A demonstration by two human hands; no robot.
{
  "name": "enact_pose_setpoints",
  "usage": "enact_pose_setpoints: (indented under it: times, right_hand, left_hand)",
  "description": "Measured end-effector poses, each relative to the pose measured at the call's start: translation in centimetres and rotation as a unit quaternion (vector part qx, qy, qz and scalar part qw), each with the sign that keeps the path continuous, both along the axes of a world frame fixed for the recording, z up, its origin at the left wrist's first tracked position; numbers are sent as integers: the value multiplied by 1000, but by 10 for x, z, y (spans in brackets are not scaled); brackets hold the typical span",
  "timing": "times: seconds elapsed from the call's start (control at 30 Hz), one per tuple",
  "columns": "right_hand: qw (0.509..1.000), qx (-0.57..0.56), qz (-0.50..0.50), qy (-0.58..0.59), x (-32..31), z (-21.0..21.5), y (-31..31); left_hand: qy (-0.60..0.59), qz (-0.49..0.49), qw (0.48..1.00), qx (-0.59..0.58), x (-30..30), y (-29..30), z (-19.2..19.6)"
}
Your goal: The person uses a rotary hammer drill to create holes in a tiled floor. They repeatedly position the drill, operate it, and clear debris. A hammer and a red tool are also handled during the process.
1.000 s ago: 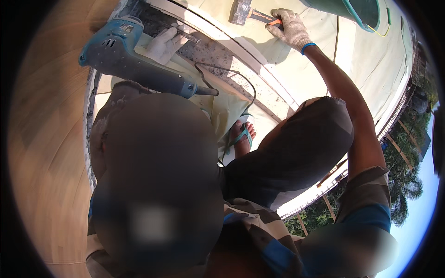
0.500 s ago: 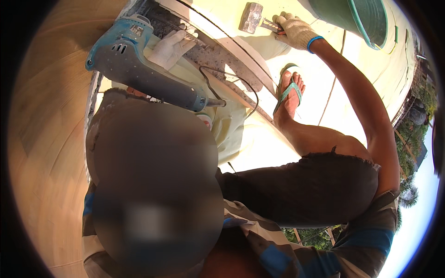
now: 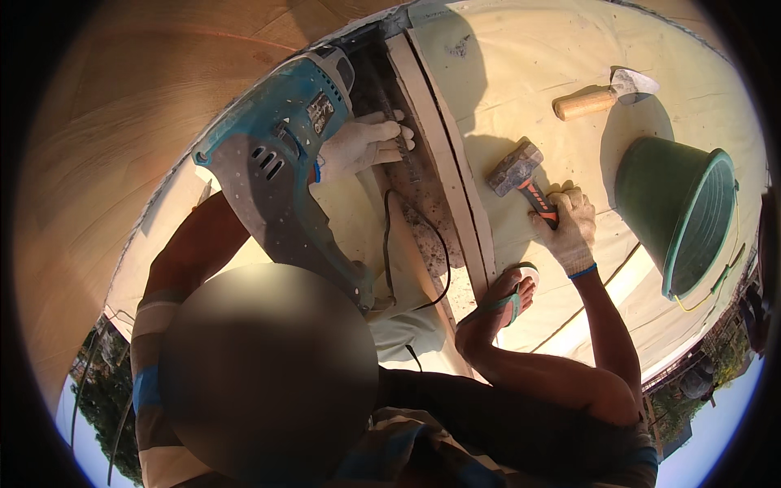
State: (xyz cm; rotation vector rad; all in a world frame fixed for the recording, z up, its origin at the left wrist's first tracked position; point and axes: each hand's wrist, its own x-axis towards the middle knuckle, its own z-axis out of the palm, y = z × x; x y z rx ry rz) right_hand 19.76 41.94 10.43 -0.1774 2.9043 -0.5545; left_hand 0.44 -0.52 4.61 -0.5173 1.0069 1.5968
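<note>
Gloved hands hold a hammer and a dark rod on pale sheeting

A person crouches over pale yellow sheeting (image 3: 529, 81), both hands in light knitted gloves. The right hand (image 3: 572, 228) is closed around the black-and-orange handle of a hammer (image 3: 521, 172), whose blocky metal head points away from the person, right of a long recess (image 3: 427, 215). The left hand (image 3: 358, 146), in shade, has its fingers partly curled around a dark rod (image 3: 413, 167) inside the recess; how firm the grip is, I cannot tell. A pale strip (image 3: 431, 122) runs along the recess's right side.

A teal-and-grey power tool (image 3: 272, 163) covers part of the left forearm; what supports it is unclear. A black cable (image 3: 446, 244) loops near the recess. A green bucket (image 3: 651, 183) lies tilted near the sheeting's right edge, with a wooden-handled trowel (image 3: 598, 102) toward the far right corner. A sandalled foot (image 3: 508, 301) rests below the hammer.
</note>
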Motion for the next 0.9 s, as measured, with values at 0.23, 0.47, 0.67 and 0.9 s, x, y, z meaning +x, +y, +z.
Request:
enact_pose_setpoints:
  times: [0.23, 0.47, 0.67, 0.9]
  right_hand:
    - [999, -17, -40, 24, 3, 0, -1]
    - [998, -38, -50, 9, -2, 1, 2]
    - [997, -45, -57, 9, 3, -4, 10]
    - [996, -70, -46, 7, 10, -14, 15]
  left_hand:
    - [-7, -19, 998, -56, -3, 6, 5]
    - [34, -62, 984, -162, 1, 6, 30]
    - [59, -58, 978, -194, 1, 11, 42]
    - [76, -90, 974, -191, 0, 20, 23]
